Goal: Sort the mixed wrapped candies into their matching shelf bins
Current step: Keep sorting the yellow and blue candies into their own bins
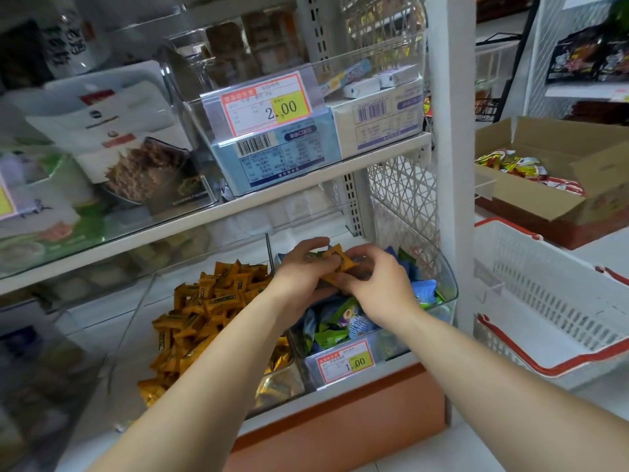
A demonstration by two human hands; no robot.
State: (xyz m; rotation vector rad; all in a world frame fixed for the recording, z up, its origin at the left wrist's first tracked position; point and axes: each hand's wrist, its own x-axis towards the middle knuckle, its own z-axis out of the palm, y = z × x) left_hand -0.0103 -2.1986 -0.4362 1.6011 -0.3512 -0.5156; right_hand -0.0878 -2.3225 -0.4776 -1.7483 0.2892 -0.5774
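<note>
Stray orange candies (337, 262) are pinched in a bunch by curled fingers of the left hand (301, 267) and right hand (377, 284) over the blue-green bin (450, 289). The matching orange bin (134, 321) is at nine o'clock, probably one trip's destination.

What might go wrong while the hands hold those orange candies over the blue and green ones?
The left hand and right hand together pinch several orange wrapped candies; one may slip from that grip into the clear plastic bin of blue and green candies below. Also, the neighbouring clear bin of orange candies is piled high, so added ones might spill over.
</note>
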